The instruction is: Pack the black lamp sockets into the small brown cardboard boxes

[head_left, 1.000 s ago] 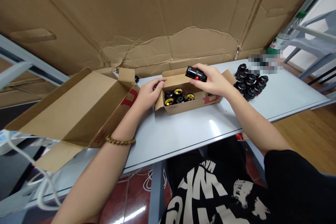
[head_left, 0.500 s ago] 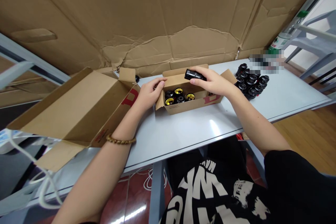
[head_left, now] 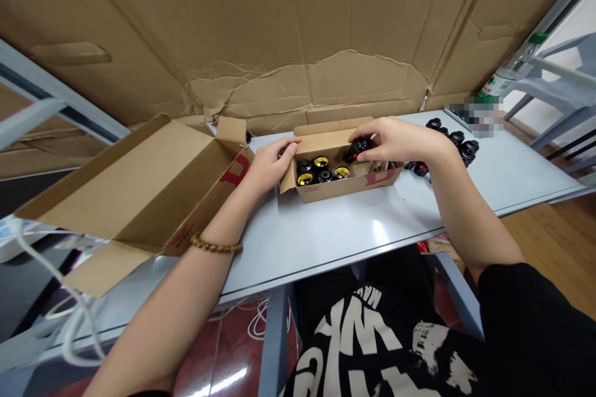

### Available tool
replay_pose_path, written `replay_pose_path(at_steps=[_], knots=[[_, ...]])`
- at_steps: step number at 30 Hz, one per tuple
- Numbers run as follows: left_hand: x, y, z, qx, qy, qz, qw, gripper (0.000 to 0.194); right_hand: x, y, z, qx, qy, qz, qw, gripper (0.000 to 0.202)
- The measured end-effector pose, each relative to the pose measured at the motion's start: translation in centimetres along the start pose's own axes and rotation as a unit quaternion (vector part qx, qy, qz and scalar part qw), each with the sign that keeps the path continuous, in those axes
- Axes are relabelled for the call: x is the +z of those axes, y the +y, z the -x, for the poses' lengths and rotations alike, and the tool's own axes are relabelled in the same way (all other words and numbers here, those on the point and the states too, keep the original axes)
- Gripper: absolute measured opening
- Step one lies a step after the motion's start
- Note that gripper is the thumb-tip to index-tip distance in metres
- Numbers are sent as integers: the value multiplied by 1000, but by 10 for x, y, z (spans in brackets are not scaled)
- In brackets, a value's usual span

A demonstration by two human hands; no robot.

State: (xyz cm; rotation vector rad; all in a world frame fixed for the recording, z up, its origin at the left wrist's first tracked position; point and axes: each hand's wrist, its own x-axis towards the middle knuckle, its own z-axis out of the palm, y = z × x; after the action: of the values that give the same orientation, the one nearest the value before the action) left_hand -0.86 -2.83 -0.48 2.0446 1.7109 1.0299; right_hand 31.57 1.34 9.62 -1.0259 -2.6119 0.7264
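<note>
Since the earlier frame, the held cylinder [head_left: 358, 150] has been brought down from over the small box [head_left: 335, 190] into its opening, and its left end has been tipped downward; the right wrist has been raised and bent, while the left hand [head_left: 271, 165] has been kept at the box's left end

The step in hand is judged to be the setting of one more cylinder into the small box, at the centre of the frame. The cylinder is clamped between the thumb and fingers of the right hand [head_left: 403, 139], with a red spot exposed beside the thumb. The left fingers are laid at the box's upper left corner; whether a flap is pinched by them cannot be told

Five cylinders are seen grouped in the left part of the box: three yellow ends [head_left: 321, 162] and two black ends [head_left: 325, 176] are turned up. More black cylinders [head_left: 467, 150] are stood on the table [head_left: 335, 236] at the right of the frame, partly hidden by the right forearm. A large open box [head_left: 139, 180] is placed at the left

By judgement, the held cylinder needs to be turned upright and lowered beside the nearest yellow end, with the box steadied and the grip loosened only once the base is supported
</note>
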Motion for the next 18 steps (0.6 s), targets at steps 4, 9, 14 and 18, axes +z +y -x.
replay_pose_path(at_steps=[4, 9, 14, 18], knots=[[-1, 1, 0, 2, -3, 0, 1000, 56, 17, 0, -16, 35, 15, 87, 995, 28], [-1, 3, -1, 3, -4, 1, 1000, 57, 41, 13, -29, -28, 11, 41, 999, 18], [0, 3, -1, 13, 3, 7, 1000, 56, 47, 21, -27, -12, -37, -13, 999, 33], [1, 3, -1, 11, 8, 12, 1000, 55, 48, 12, -24, 45, -92, -16, 995, 55]])
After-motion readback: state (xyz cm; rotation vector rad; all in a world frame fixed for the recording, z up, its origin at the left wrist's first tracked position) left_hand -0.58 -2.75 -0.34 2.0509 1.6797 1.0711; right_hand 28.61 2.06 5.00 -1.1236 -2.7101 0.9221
